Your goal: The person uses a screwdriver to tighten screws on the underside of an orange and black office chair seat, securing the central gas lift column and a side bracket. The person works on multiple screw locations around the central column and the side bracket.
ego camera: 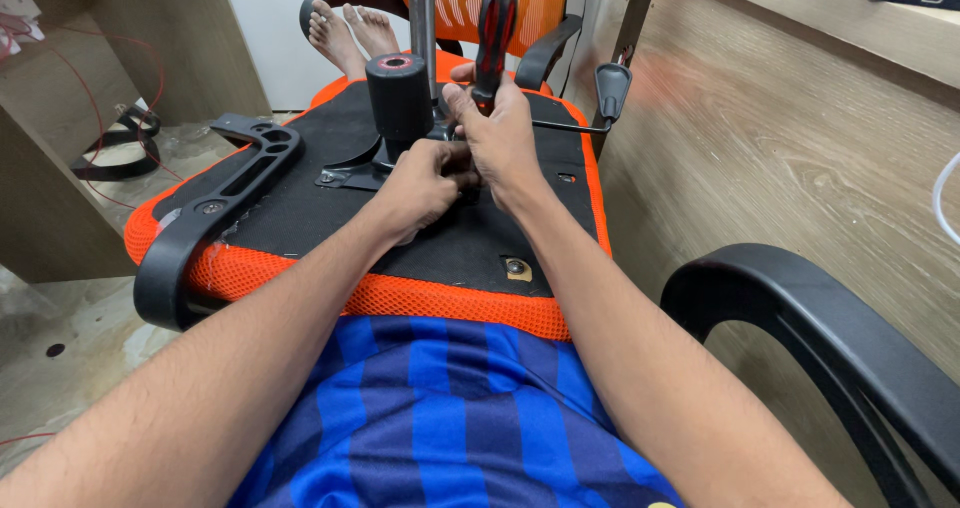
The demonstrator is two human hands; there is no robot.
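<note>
In the head view, on the upturned chair seat [300, 208] ahead of you, your right hand [500, 138] is wrapping closed around the screwdriver [495, 28], which is standing nearly upright, handle up, tip pointing down into the seat mechanism [400, 98]; your left hand [425, 183] is pinching closed just beside the tip.

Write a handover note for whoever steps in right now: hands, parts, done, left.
Right hand grips an upright screwdriver, tip down at the metal plate under the seat.
Left hand steadies at the tip, beside the black cylinder.
Seat lies upside down; one armrest is bolted on, another lies loose at right.
Whether the screw is tight cannot be told.
</note>
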